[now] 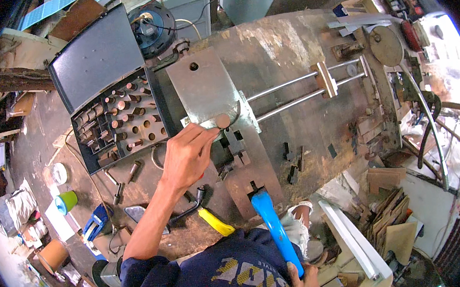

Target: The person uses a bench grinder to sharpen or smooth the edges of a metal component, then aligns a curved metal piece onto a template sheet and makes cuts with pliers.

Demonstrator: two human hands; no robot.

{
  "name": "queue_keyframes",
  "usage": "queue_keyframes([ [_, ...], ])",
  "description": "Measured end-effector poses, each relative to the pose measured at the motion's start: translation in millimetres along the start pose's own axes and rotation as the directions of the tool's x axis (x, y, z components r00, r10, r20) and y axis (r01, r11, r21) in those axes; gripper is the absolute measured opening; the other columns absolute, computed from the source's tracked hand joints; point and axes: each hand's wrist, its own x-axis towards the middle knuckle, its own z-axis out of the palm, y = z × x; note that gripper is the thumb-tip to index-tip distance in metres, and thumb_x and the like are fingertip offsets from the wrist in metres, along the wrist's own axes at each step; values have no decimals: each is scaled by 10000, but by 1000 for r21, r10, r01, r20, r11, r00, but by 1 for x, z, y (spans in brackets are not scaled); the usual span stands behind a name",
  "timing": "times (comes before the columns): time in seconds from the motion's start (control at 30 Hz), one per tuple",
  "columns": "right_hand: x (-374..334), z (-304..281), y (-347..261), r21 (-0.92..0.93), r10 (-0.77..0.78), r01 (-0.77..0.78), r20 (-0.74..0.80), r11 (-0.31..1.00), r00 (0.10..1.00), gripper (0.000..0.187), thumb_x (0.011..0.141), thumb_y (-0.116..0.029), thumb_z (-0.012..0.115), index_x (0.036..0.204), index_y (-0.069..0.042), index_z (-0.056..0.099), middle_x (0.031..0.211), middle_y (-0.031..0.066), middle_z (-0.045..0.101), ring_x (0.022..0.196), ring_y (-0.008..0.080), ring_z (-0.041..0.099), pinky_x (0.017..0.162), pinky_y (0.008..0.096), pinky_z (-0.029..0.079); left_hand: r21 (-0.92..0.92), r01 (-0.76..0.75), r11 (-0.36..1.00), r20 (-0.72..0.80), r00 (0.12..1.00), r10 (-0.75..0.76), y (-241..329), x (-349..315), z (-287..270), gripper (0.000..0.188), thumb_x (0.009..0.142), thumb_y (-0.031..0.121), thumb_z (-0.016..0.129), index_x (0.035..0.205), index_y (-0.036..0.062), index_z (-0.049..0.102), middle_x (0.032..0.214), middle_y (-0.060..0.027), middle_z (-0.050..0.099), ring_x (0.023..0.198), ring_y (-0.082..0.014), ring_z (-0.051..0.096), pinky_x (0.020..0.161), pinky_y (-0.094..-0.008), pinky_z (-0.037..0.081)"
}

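Note:
My left hand [184,155] is closed at the middle of a steel bench press [202,80]. Its thumb and fingertips pinch a small round-ended metal piece [222,121]; the rest of the piece is hidden by the hand. At the lower edge, my right hand [306,285] is closed at the end of a long blue lever handle [274,227]. That handle slopes up to a slot in the press's flat steel plate [249,180]. An open black case [164,102] left of the press holds rows of round metal punches [123,104].
Two steel guide rods [285,85] run right from the press to a sliding block [324,79]. A yellow-handled tool [215,221], small dark blocks [292,162] and a green cup [66,201] lie about the worn bench. Scrap boards [392,211] stand at lower right.

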Motion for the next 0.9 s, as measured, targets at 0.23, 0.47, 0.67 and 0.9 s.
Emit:
queue_keyframes([
  [0.23,1,-3,-3,94,-7,-1,86,996,996,662,879,-564,693,1079,65,631,1019,316,581,1010,477,565,896,520,458,-26,19,999,8,1000,-19,-4,2,-7,216,775,-75,663,965,-1,737,830,-134,684,783,-294,664,689,-390,540],
  [0.47,1,2,0,97,18,-21,24,995,1000,644,888,-561,673,1085,52,673,1054,338,592,1012,482,568,924,516,455,-40,44,998,22,999,-43,-12,2,-19,279,761,-120,661,985,16,757,831,-142,697,786,-287,663,720,-365,534],
  [0.67,2,-6,-4,74,53,-63,137,995,989,674,887,-579,665,1191,22,636,1118,317,580,1028,467,576,941,511,452,-40,-8,999,35,999,10,-18,4,-22,294,759,-124,622,981,15,755,826,-140,694,799,-294,669,726,-376,533],
  [0.9,-3,-1,-1,85,21,-26,61,996,998,683,900,-579,653,1194,36,617,1094,302,568,1012,466,580,924,510,452,-18,-40,999,116,992,42,-31,14,-32,331,719,-141,605,970,15,753,843,-142,698,828,-298,670,727,-376,532],
])
